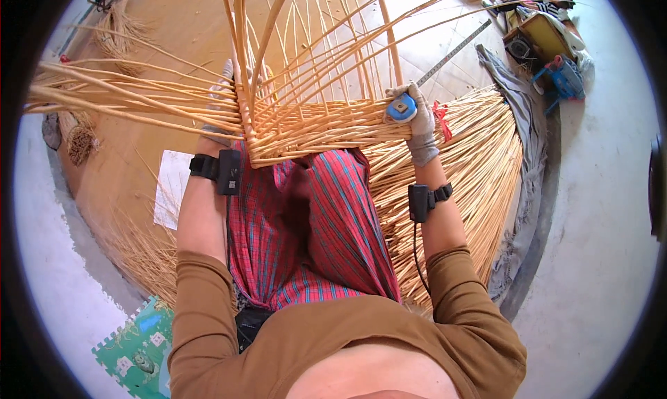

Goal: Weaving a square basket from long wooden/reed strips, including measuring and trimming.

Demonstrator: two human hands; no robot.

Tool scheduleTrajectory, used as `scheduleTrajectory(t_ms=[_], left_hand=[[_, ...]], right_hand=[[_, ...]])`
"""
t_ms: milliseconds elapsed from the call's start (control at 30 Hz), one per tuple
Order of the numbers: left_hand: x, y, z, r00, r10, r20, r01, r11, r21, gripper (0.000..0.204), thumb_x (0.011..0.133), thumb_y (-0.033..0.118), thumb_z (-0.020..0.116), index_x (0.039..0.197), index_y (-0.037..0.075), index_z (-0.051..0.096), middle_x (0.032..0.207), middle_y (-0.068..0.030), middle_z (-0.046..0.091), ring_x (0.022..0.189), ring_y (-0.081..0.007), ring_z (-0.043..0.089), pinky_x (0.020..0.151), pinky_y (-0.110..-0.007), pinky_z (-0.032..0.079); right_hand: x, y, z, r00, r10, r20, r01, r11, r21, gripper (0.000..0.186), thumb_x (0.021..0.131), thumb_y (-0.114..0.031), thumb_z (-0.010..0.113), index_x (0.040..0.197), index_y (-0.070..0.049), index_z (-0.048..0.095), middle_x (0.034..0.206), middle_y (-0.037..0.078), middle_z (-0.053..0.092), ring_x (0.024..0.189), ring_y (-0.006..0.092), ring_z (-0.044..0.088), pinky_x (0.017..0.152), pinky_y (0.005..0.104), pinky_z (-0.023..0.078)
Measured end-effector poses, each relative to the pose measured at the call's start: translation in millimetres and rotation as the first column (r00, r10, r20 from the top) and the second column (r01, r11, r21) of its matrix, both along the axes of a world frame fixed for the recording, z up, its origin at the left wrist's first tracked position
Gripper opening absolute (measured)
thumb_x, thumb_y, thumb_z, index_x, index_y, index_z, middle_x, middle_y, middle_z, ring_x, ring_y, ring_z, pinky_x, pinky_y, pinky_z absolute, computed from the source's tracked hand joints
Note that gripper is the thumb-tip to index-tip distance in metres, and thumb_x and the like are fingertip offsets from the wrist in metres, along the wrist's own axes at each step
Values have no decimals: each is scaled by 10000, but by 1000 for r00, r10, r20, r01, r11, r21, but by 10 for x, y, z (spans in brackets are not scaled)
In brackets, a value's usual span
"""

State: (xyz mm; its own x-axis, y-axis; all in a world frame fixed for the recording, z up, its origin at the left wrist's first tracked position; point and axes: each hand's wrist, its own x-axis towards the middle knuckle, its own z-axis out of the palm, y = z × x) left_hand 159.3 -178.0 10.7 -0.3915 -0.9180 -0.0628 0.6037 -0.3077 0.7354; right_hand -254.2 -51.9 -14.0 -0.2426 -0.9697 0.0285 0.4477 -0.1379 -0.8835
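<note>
A half-woven wicker basket (319,125) rests across my lap, with tall uprights rising from its woven wall and loose rods sticking out to the left. My right hand (417,114), in a pale glove, is closed around a blue tape measure (401,108) at the right end of the wall. From it the metal blade (455,50) runs out toward the upper right. My left hand (222,86), gloved too, grips around the basket's corner post. Rods and uprights cover most of its fingers.
A large bundle of peeled willow rods (472,163), tied with a red strip (442,121), lies at my right on grey cloth (531,156). Smaller bundles and a white sheet (172,187) lie at left. Far right stand a blue stool (566,79) and clutter.
</note>
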Motion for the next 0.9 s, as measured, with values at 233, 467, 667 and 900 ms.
scheduleTrajectory(t_ms=[233,467,667,900], left_hand=[[58,-53,-183,997,25,79,-20,998,-65,535,1104,368,490,1554,84,434,1181,-33,674,955,-129,691,809,-315,617],[16,-2,-203,994,71,86,-53,979,-199,463,1088,329,528,1451,41,530,1353,-114,641,1151,-222,653,923,-343,603],[201,-222,-308,960,-200,-197,166,970,-176,342,1119,324,461,1351,116,601,1187,-87,655,1032,-284,669,930,-381,616],[181,-58,-172,987,-84,-137,61,984,-165,296,1094,325,516,1206,61,587,1020,-116,695,1054,-237,662,951,-342,588]], right_hand=[[31,30,-4,997,-76,13,77,997,-31,379,1086,-362,538,1007,-29,699,1013,139,738,958,267,710,858,388,588],[92,32,20,970,-151,-191,129,984,-123,373,1101,-342,524,1086,-30,728,1010,60,731,923,155,681,882,324,561],[201,67,83,981,-66,-183,40,989,-144,396,1106,-377,526,1105,-35,726,992,13,719,895,111,661,883,285,543],[252,75,105,999,20,-49,-21,1000,-7,445,1104,-419,513,1078,-25,718,976,40,717,875,117,664,840,298,556]])
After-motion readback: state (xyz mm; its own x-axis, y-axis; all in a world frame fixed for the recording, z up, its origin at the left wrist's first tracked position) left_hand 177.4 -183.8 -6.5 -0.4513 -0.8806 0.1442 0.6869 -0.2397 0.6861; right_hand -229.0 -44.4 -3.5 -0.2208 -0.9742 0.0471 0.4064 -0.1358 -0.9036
